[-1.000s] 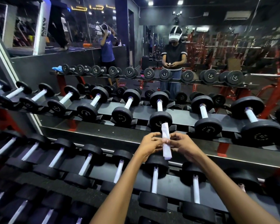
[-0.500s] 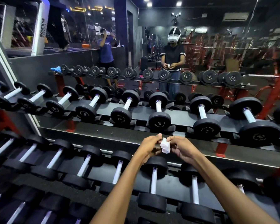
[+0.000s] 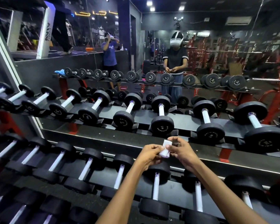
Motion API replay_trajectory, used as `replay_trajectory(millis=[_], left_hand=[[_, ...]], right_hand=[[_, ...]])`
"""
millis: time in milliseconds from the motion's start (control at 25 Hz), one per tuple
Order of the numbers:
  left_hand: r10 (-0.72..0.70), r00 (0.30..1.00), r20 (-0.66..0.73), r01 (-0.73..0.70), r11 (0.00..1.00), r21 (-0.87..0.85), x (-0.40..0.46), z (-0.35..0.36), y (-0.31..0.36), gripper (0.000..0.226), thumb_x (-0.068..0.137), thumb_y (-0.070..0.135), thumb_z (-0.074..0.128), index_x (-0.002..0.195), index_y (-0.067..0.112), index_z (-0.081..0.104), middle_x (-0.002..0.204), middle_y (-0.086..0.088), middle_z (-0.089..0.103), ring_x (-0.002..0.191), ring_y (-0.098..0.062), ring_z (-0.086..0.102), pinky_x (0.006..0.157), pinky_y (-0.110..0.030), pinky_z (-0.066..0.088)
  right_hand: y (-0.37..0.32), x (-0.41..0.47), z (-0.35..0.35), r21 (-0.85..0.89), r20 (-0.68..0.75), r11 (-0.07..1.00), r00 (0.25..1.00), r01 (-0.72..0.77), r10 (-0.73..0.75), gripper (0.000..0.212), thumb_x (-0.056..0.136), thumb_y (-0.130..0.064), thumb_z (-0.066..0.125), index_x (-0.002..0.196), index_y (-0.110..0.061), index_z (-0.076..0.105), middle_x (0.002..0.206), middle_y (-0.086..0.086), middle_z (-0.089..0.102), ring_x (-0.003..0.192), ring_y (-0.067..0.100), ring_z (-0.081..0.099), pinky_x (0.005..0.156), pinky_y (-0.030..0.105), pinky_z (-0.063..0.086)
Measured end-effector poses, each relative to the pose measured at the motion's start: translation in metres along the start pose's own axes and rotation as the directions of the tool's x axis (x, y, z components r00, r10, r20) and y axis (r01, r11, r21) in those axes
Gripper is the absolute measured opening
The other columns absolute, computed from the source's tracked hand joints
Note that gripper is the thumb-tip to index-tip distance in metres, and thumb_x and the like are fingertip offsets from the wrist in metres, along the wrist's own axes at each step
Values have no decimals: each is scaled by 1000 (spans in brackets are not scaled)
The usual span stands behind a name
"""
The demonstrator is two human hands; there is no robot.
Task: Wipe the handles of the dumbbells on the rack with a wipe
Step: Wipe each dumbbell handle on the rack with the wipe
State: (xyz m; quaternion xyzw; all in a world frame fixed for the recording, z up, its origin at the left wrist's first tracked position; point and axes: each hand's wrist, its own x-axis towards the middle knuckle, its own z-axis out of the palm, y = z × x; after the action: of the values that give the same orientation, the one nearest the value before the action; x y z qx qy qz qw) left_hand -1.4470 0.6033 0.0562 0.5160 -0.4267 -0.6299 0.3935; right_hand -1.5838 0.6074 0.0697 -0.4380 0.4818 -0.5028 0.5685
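between both hands (image 3: 166, 153), pinched, sits the folded wipe (image 3: 165, 149).

The raised lettering "RAI FITNESS" is read on the black end plates of the top-row dumbbells (image 3: 162, 124), curved around a small number that is too small to be made out. No other text is legible.
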Motion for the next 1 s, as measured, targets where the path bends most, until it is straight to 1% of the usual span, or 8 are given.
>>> replay_trajectory(millis=[160,280,400,520,640,800,920,1000], left_hand=[[3,998,-56,-3,1000,-2,4,-4,1,22,100,17,53,79,14,58,62,1,56,42,0,52,42,-13,44],[25,996,-91,-30,998,-54,6,-8,10,25,102,13,45,79,13,54,59,0,51,35,0,46,38,-13,38],[96,992,-77,-106,983,-150,4,-12,20,22,100,4,42,87,12,58,57,2,61,41,-3,50,43,-13,40],[166,984,-64,-175,965,-194,5,-12,24,25,94,-4,42,91,11,62,55,3,60,44,-6,48,47,-15,40],[61,992,-114,-80,983,-165,11,-14,17,20,99,17,49,81,14,58,45,8,44,37,-4,39,41,-15,30],[6,999,-44,-12,990,-141,12,-15,6,21,98,14,51,80,12,62,55,6,60,45,-3,49,48,-13,42],[67,997,-39,-72,987,-144,12,-14,6,24,100,5,48,79,9,59,57,5,65,47,0,56,51,-12,45],[113,993,-29,-115,989,-93,12,-14,7,24,100,5,48,79,9,59,57,7,65,49,1,56,53,-11,44]], right_hand=[[1,3,-3,-9,57,999,998,38,-38,29,83,14,55,102,-7,60,90,14,62,75,21,61,61,22,55],[0,9,-6,-343,72,931,992,124,-106,48,74,25,50,95,-16,63,91,12,63,76,17,58,63,19,48],[2,13,-5,-550,101,820,987,160,-124,45,73,20,43,85,-18,66,85,8,65,73,16,53,63,25,39],[1,9,0,-437,74,896,996,77,-50,34,79,16,42,89,-7,65,78,5,63,67,13,51,58,21,38],[2,11,1,-286,31,958,999,12,-4,29,80,16,43,89,-8,57,77,7,57,62,13,45,55,23,35],[2,13,4,-340,46,940,998,43,-29,31,82,17,39,81,-10,55,75,3,54,63,10,45,52,15,36],[4,12,8,-419,48,903,996,90,-77,13,89,-5,56,79,-13,59,71,-3,58,61,5,47,52,10,37],[9,13,7,-471,79,873,992,125,-99,12,84,-20,69,76,-15,61,69,-6,62,62,4,51,59,15,40]])
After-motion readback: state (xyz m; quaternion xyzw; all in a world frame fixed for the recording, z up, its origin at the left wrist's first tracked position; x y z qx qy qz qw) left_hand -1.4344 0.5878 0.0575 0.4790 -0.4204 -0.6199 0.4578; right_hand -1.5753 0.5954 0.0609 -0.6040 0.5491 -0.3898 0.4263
